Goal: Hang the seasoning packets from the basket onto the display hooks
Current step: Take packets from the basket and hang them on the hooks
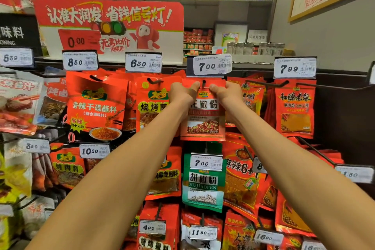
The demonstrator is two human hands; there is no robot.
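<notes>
At shop pegboard hook [204, 82], both hands' grips, left [183, 93] and right [227, 93], pinch red packet [203, 126].

A flat red plastic seasoning packet [203, 116] with white characters and a picture of red peppercorns low on its front hangs upright at the top row of the display, its face towards the camera. Its upper edge sits at the tip of a black metal display hook [204, 82], which shows at the packet's top centre, directly under the 7.00 price label. Its lower edge overlaps the row beneath, just above a green pepper-powder packet [203, 186].
</notes>
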